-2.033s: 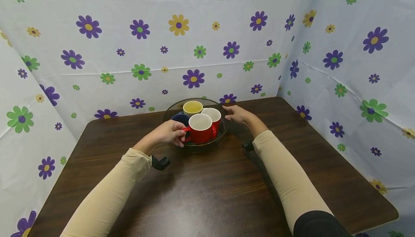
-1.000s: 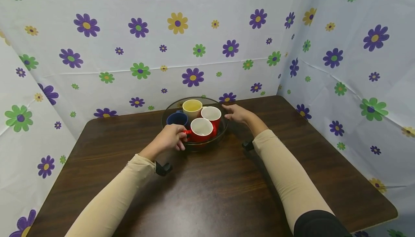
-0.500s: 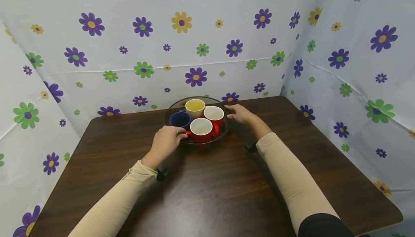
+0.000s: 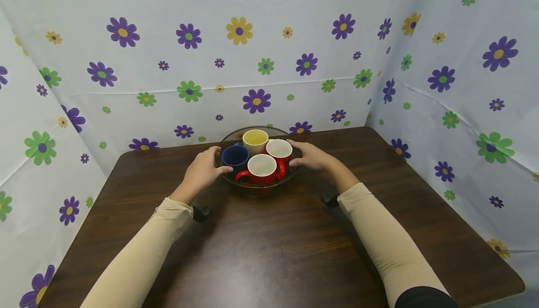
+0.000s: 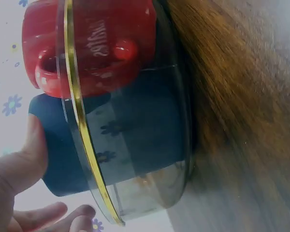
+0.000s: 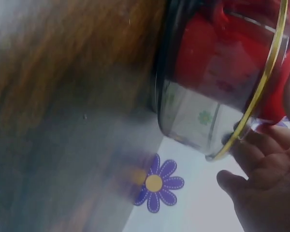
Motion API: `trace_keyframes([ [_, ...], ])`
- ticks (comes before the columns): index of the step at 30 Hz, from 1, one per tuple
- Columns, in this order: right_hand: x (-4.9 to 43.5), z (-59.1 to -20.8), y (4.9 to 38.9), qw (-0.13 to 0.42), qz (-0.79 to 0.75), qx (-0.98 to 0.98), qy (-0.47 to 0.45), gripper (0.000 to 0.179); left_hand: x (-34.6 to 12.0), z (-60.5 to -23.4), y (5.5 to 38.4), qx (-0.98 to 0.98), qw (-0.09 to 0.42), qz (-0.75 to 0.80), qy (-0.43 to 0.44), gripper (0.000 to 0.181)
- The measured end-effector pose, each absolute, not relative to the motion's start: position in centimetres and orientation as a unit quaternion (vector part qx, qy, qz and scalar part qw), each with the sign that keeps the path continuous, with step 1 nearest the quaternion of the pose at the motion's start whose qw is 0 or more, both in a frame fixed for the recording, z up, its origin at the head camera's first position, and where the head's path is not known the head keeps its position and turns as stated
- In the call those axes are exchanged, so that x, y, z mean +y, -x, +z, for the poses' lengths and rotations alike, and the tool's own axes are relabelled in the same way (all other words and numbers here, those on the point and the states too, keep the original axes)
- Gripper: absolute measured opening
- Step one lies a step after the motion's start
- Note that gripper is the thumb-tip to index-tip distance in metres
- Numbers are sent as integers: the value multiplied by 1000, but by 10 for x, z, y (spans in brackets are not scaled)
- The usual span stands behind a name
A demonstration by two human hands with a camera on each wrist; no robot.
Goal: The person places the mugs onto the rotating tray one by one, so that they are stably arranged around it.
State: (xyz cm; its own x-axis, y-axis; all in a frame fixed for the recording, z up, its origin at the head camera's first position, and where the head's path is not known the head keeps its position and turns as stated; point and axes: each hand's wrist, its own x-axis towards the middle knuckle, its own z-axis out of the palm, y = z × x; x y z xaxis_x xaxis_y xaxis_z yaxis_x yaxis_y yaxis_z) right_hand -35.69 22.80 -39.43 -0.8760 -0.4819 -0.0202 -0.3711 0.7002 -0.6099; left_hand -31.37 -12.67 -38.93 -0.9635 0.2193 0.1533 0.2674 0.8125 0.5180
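Note:
A clear glass bowl (image 4: 256, 187) with a gold rim holds several mugs at the back of the table. Nearest in it is a red mug (image 4: 263, 178) with a white inside; a second red mug (image 4: 280, 149) sits behind it to the right. A dark blue mug (image 4: 235, 160) sits at the left, a yellow mug (image 4: 255, 146) at the back. My left hand (image 4: 201, 171) is at the bowl's left side, its thumb over the blue mug and its fingers outside the rim. At the right rim my right hand (image 4: 315, 156) spreads thumb and fingers beside the rear red mug.
The dark wood table (image 4: 269, 252) reaches from the bowl toward me. A white cloth (image 4: 269, 32) with flowers hangs behind and on both sides, close at the bowl's back. Black wrist mounts (image 4: 202, 213) sit under the forearms.
My left hand has let go of the front red mug's handle and moved left to the bowl's side. That mug has come down into the bowl. The right hand has spread its thumb.

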Motion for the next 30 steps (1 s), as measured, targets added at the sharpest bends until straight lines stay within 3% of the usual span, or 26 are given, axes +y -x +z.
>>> trace_keyframes([
  [4, 222, -398, 356, 93, -330, 908, 239, 86, -124, -391, 318, -956, 15, -262, 132, 75],
  [10, 220, -399, 357, 65, -338, 909, 234, 78, -119, -391, 323, -950, 7, -272, 151, 70],
  [23, 219, -399, 361, 83, -370, 892, 245, 77, -114, -391, 333, -942, 2, -293, 161, 66],
  [30, 218, -402, 361, 69, -381, 890, 241, 71, -118, -393, 333, -935, -18, -312, 167, 75],
])
